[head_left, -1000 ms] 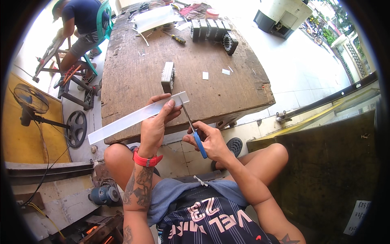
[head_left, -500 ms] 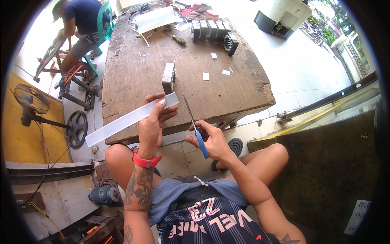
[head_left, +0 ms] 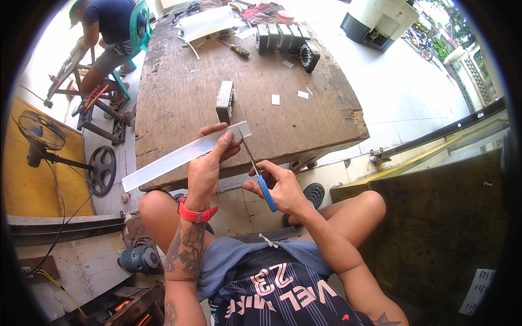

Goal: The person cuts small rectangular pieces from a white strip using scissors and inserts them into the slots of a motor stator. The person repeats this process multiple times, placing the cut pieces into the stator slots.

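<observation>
Square, even snips from a firmly pinched strip

The translucent white strip (head_left: pixel 163 166) slants across the centre of the frame, over the near edge of the wooden table (head_left: pixel 304 122), its far end reaching toward the lower left. The left hand (head_left: pixel 204 169) pinches it between thumb and fingers near its upper-right end, leaving a short tab beyond the thumb. The right hand (head_left: pixel 284 187), right of centre, grips the blue-handled scissors (head_left: pixel 267 193), whose blades meet the strip just beside the left thumb; how far apart the blades stand cannot be told.

For a clean cut, the blades are best held square to the strip's long edges, with the strip kept flat and taut so that it does not fold between them. A tab matched to the small white piece (head_left: pixel 275 99) lying on the table right of centre would keep sizes even. The left thumb sits close to the cutting line, so drawing it back slightly seems wise. One steady closing stroke should leave a straighter edge than several short nibbles.
</observation>
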### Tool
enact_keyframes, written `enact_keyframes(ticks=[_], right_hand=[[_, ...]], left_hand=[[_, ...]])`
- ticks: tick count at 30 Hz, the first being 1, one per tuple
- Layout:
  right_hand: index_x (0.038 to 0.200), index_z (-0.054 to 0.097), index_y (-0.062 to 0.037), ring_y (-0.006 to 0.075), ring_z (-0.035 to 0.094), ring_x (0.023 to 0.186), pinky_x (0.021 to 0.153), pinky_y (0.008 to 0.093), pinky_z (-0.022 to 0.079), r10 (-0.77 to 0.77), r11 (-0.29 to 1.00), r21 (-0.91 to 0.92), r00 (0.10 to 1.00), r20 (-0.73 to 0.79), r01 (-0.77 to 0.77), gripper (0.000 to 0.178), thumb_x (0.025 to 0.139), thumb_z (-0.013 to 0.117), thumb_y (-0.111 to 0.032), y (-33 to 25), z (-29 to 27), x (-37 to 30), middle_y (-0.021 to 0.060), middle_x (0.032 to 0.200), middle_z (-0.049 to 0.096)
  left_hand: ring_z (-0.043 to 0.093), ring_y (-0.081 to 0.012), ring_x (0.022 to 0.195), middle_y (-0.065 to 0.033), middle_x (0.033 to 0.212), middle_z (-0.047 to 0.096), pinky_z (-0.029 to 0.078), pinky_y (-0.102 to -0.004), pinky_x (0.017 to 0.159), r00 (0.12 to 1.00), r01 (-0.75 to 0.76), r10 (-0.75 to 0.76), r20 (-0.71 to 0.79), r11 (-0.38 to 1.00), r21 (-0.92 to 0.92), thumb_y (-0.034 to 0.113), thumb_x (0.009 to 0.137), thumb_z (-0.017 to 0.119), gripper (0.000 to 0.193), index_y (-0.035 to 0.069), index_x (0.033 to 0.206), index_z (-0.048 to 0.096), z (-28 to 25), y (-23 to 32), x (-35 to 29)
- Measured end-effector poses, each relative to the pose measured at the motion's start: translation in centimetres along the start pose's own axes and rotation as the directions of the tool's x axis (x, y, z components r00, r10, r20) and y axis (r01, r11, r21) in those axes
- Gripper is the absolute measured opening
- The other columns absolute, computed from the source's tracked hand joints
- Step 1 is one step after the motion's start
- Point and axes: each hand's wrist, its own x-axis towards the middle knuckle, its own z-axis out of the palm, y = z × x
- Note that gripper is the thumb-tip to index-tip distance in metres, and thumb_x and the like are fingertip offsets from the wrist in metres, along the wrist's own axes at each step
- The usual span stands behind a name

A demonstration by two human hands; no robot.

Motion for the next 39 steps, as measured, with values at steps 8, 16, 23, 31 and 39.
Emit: enact_keyframes(ticks=[8, 16, 23, 31, 39], right_hand=[[0.11, 0.07, 0.0003, 0.009, 0.051, 0.066, 0.059, 0.0294, 0.042, 0.068, 0.996, 0.051, 0.997, 0.021, -0.069, 0.058, 0.088, 0.086, -0.051, 0.5, 0.5, 0.1, 0.0027, 0.068, 0.06], [0.105, 0.068, -0.0025, 0.0044, 0.056, 0.061, 0.055, 0.0239, 0.042, -0.009, 0.997, 0.07, 1.0, -0.023, 0.011, 0.035, 0.095, 0.084, -0.032, 0.7, 0.8, 0.6, -0.0012, 0.067, 0.062], [0.111, 0.07, 0.0009, 0.0085, 0.053, 0.066, 0.06, 0.0285, 0.045, -0.024, 0.999, 0.046, 0.999, -0.038, 0.025, 0.059, 0.087, 0.087, -0.05, 0.7, 0.1, -0.1, 0.0028, 0.069, 0.064], [0.114, 0.07, 0.0009, 0.0089, 0.057, 0.067, 0.062, 0.0284, 0.047, -0.011, 0.999, 0.035, 1.0, 0.001, 0.011, 0.062, 0.086, 0.087, -0.053, 0.1, 0.5, 0.0, 0.0035, 0.071, 0.066], [0.111, 0.07, 0.0005, 0.0087, 0.055, 0.065, 0.06, 0.0286, 0.045, -0.02, 0.998, 0.052, 1.0, -0.004, 0.02, 0.059, 0.088, 0.087, -0.051, 0.2, 0.4, 0.0, 0.0027, 0.068, 0.065]], left_hand=[[0.076, -0.0221, 0.105, -0.0149, 0.119, 0.072, 0.064, -0.0331, 0.093, 1.0, 0.008, -0.008, -0.007, 1.0, 0.006, 0.014, 0.103, 0.073, 0.036, 0.002, 0.134, 0.059, 0.2, 0.2, -0.1], [0.076, -0.02, 0.097, -0.0144, 0.117, 0.071, 0.065, -0.0333, 0.087, 1.0, 0.011, -0.011, -0.006, 0.996, 0.091, 0.015, 0.103, 0.072, 0.035, 0.002, 0.133, 0.059, 0.1, 0.1, -0.3], [0.077, -0.0246, 0.098, -0.0174, 0.119, 0.069, 0.065, -0.0357, 0.088, 0.997, -0.055, 0.051, -0.056, 0.995, -0.078, 0.011, 0.105, 0.067, 0.031, -0.001, 0.132, 0.058, -0.9, 1.8, 0.2], [0.077, -0.0263, 0.105, -0.0187, 0.12, 0.071, 0.066, -0.0345, 0.091, 0.999, -0.029, 0.031, -0.032, 0.999, 0.041, 0.011, 0.104, 0.07, 0.034, -0.001, 0.134, 0.058, 0.0, 0.4, 0.0], [0.077, -0.0258, 0.105, -0.0185, 0.121, 0.071, 0.067, -0.0325, 0.091, 1.0, -0.001, 0.002, -0.021, 1.0, 0.009, 0.01, 0.105, 0.068, 0.035, -0.001, 0.136, 0.056, 0.1, 0.3, 0.0]])
